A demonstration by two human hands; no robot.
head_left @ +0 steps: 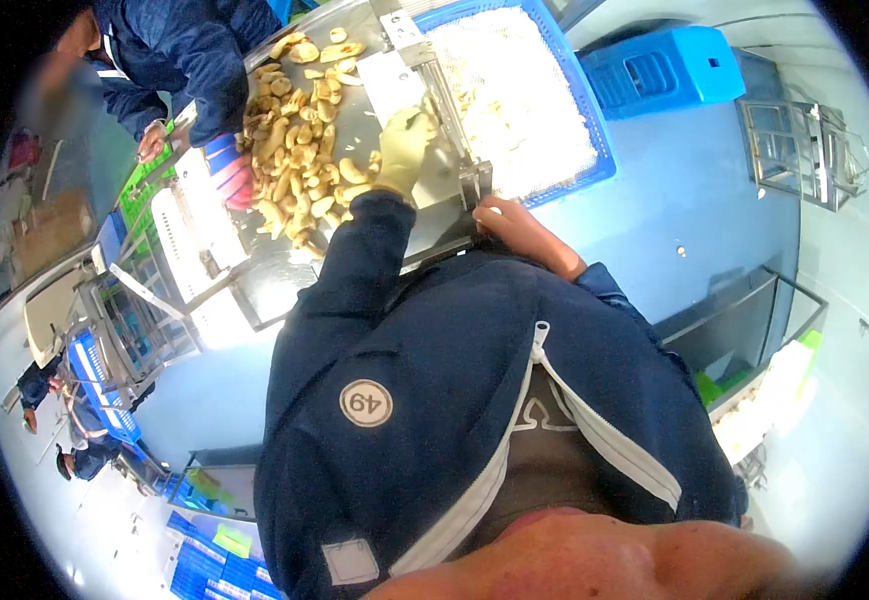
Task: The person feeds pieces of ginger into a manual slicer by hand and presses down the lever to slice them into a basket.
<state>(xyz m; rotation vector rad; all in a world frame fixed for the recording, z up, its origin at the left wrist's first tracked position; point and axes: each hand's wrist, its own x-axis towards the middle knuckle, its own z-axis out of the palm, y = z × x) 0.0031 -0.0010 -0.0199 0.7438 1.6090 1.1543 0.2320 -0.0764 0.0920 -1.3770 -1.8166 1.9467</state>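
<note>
My left hand (pixel 406 150), in a pale yellow glove, is closed and lies on the white and metal slicer board (pixel 386 85); what is under its fingers is hidden. At the near end of the slicer's metal frame (pixel 444 105), my bare right hand (pixel 522 236) grips the corner. Left of my gloved hand, a pile of brown and cream mushroom-like pieces (pixel 299 150) covers part of the metal table (pixel 354 125). Pale thin slices (pixel 514 100) fill a blue basket (pixel 602 140) beyond the slicer on the right.
Across the pile, a co-worker in a dark blue jacket (pixel 179 50) has a striped, gloved hand (pixel 227 170) beside the pieces. Another white slicer board (pixel 194 225) lies at the table's left. A blue plastic stool (pixel 669 72) stands right of the basket, with metal frames (pixel 804 150) beyond.
</note>
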